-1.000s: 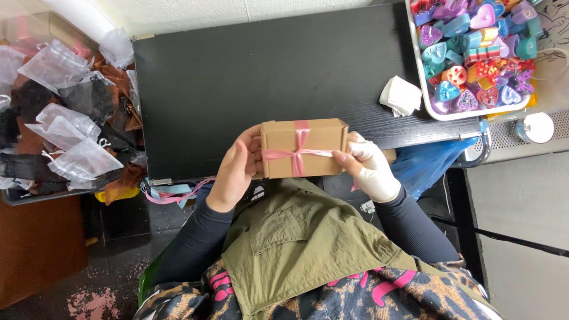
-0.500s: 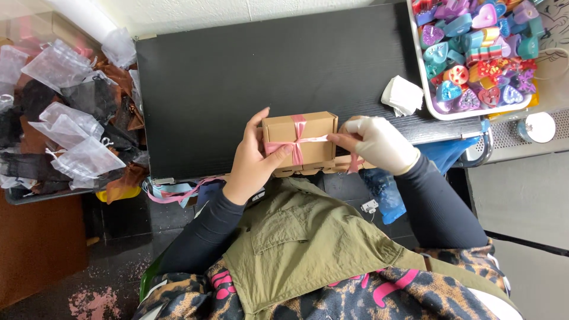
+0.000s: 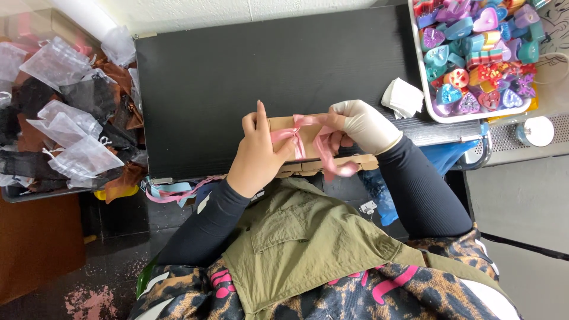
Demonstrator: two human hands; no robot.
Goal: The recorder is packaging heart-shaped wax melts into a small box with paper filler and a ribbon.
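A small brown cardboard box [image 3: 308,139] rests at the near edge of the black table [image 3: 237,71], wrapped with a pink ribbon [image 3: 323,151]. My bare left hand [image 3: 258,154] presses on the box's left end, fingers by the ribbon knot. My right hand [image 3: 361,124], in a white glove, pinches the ribbon at the box's top right. Loose ribbon ends hang down over the box's front. A flat brown cardboard piece [image 3: 332,166] lies under the box.
A white tray [image 3: 424,89] of colourful heart-shaped pieces stands at the far right. A crumpled white tissue [image 3: 403,98] lies beside it. Sheer organza pouches [image 3: 65,130] in white, black and brown are piled at the left. Blue and pink ribbons [image 3: 175,189] dangle off the table's near edge.
The box has come down from in front of me onto the table edge. My right hand moved from the box's side to its top and pulled the ribbon loose into hanging ends.
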